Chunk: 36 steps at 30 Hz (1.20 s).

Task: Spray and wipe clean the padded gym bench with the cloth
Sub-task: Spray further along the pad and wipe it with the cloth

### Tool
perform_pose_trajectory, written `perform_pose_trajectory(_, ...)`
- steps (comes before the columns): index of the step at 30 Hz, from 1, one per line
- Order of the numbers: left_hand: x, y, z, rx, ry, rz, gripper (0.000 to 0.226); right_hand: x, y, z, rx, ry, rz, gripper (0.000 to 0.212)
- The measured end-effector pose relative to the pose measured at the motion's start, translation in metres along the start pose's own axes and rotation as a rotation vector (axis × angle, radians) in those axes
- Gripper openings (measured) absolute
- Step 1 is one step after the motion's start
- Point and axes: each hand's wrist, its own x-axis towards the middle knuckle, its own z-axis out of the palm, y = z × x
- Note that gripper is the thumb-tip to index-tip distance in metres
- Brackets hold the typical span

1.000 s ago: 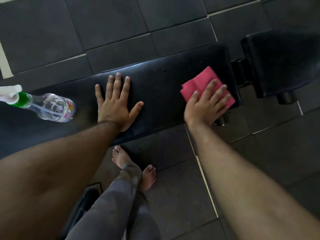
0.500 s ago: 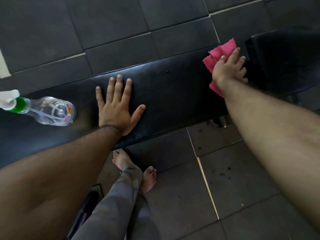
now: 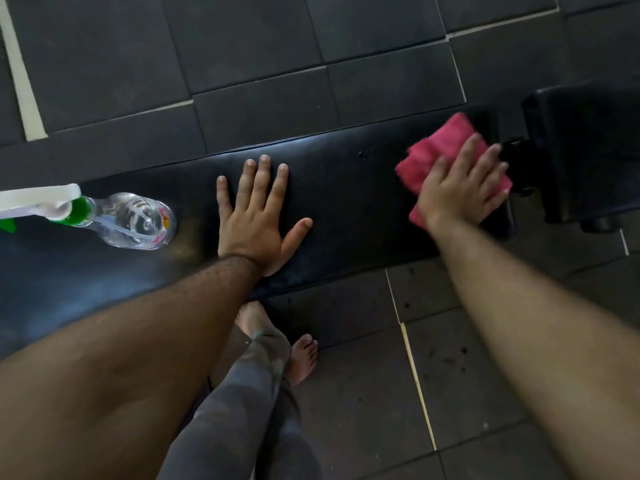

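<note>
A long black padded bench [image 3: 353,192] runs across the view from left to right. My right hand [image 3: 460,188] presses a folded pink cloth [image 3: 436,147] flat on the bench's right end, fingers spread over it. My left hand [image 3: 256,216] lies flat on the middle of the pad, palm down, fingers apart, holding nothing. A clear spray bottle [image 3: 131,220] with a green collar and white trigger head lies on its side on the bench to the left of my left hand.
A second black pad [image 3: 585,147] stands just right of the bench end, joined by a metal bracket. Dark rubber floor tiles [image 3: 263,57] surround the bench. My bare feet [image 3: 301,358] and grey trouser leg are close to the bench's near edge.
My right hand slid the pink cloth from the bench's near right edge to its far right corner, then back toward the middle of the right end. My left hand stayed put.
</note>
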Motion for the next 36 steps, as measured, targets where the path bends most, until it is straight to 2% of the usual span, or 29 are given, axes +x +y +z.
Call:
perform_pose_trajectory(3, 0.0, 0.001, -0.001, 0.006, 0.004, -0.002, 0.095, 0.057, -0.042, -0.005, 0.037, 0.005, 0.206, 0.071)
perform_pose_trajectory(5, 0.0, 0.003, -0.001, 0.003, 0.006, 0.0, 0.095, 0.062, -0.06, -0.006, 0.031, -0.006, 0.237, 0.071)
perform_pose_trajectory(7, 0.001, 0.003, 0.0, 0.0, 0.008, 0.002, 0.095, 0.039, -0.072, -0.003, -0.009, -0.018, 0.123, 0.071)
perform_pose_trajectory(12, 0.001, 0.002, -0.004, 0.009, -0.011, -0.003, 0.096, -0.095, -0.072, 0.018, -0.067, -0.088, -0.352, 0.071)
perform_pose_trajectory(14, 0.002, 0.003, -0.006, 0.0, -0.03, 0.0, 0.096, -0.13, -0.05, 0.02, -0.077, -0.113, -0.426, 0.072)
perform_pose_trajectory(16, 0.001, 0.003, -0.005, -0.005, -0.031, 0.003, 0.096, -0.124, -0.02, 0.015, -0.087, -0.111, -0.38, 0.071)
perform_pose_trajectory(19, 0.0, 0.0, -0.001, -0.013, -0.02, 0.007, 0.094, -0.062, 0.003, -0.002, -0.082, -0.078, -0.161, 0.069)
perform_pose_trajectory(22, 0.001, -0.001, 0.0, -0.017, -0.015, 0.012, 0.091, -0.001, -0.023, -0.008, -0.033, -0.063, 0.053, 0.07)
perform_pose_trajectory(24, 0.001, -0.001, -0.001, -0.026, -0.02, 0.016, 0.09, 0.01, -0.053, -0.005, -0.027, -0.044, 0.111, 0.07)
perform_pose_trajectory(26, 0.0, -0.001, -0.002, -0.034, -0.014, 0.019, 0.091, 0.001, -0.079, 0.003, -0.038, -0.038, 0.027, 0.069)
perform_pose_trajectory(29, 0.0, -0.001, -0.003, -0.048, -0.017, 0.026, 0.095, -0.045, -0.096, 0.016, -0.144, -0.066, -0.348, 0.066)
perform_pose_trajectory(32, -0.001, 0.0, -0.008, -0.058, -0.038, 0.029, 0.102, -0.106, -0.071, 0.027, -0.161, -0.074, -0.681, 0.066)
perform_pose_trajectory(34, -0.001, 0.001, -0.01, -0.052, -0.05, 0.033, 0.105, -0.132, -0.029, 0.025, -0.136, -0.087, -0.769, 0.068)
perform_pose_trajectory(36, 0.0, 0.001, -0.009, -0.046, -0.059, 0.031, 0.105, -0.134, 0.009, 0.018, -0.143, -0.105, -0.734, 0.068)
